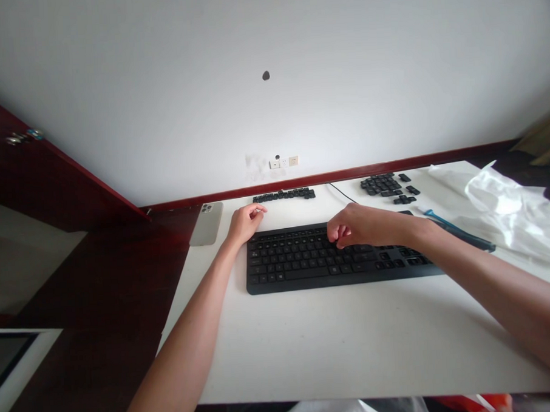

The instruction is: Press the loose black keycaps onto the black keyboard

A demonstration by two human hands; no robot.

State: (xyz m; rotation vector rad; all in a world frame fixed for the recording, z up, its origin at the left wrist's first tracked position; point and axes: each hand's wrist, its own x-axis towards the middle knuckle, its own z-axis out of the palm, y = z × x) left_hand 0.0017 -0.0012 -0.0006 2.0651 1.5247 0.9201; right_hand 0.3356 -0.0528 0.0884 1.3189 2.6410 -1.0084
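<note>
A black keyboard (305,262) lies across the white table, with bare sockets among its keys on the right side. Over its upper rows, right of the middle, my right hand (349,225) is closed, its fingertips pinched together and pointing down. What they hold, if anything, is hidden. My left hand (247,223) rests on the table at the keyboard's upper left corner, fingers loosely bent and apart, with nothing visible in it. Behind the keyboard lies a row of loose black keycaps (283,195). Another group of keycaps (381,184) lies farther right.
Left of my left hand lies a phone (207,223). A toothbrush-like tool with a blue neck (458,229) lies beside crumpled clear plastic (507,202) on the right. A thin black cable (342,193) runs behind the keyboard. The wall (271,121) has sockets low down.
</note>
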